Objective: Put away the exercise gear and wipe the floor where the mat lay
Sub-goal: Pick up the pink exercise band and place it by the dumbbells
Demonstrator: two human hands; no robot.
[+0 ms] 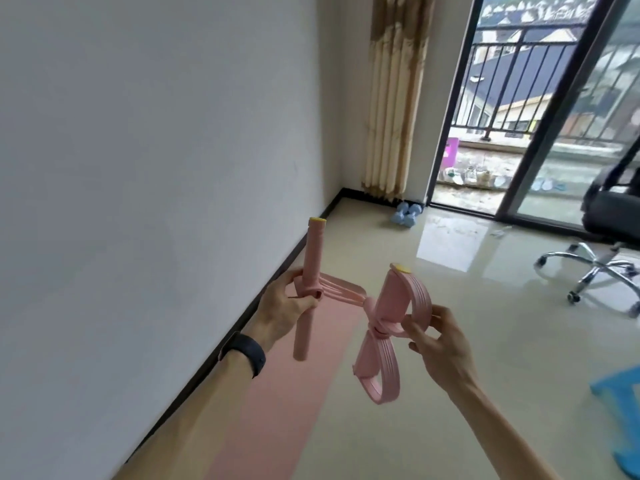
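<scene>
Holding the pink pedal puller (pixel 375 327) above the pink yoga mat (pixel 277 393) along the wall (pixel 138 168), your left hand (pixel 287 306) curls round its foam handle (pixel 313 251), your right hand (pixel 440 344) pinches a loop (pixel 420 299); blue dumbbells (pixel 405 214) lie on glossy tile (pixel 450 393) beside the curtain (pixel 394 98).

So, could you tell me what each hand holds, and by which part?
Both hold one pink puller: the left hand grips its handle bar mid-length, where the cords attach; the right hand pinches a strap loop by the knot.

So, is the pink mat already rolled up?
No, the pink mat lies flat and unrolled on the floor beside the wall.
</scene>
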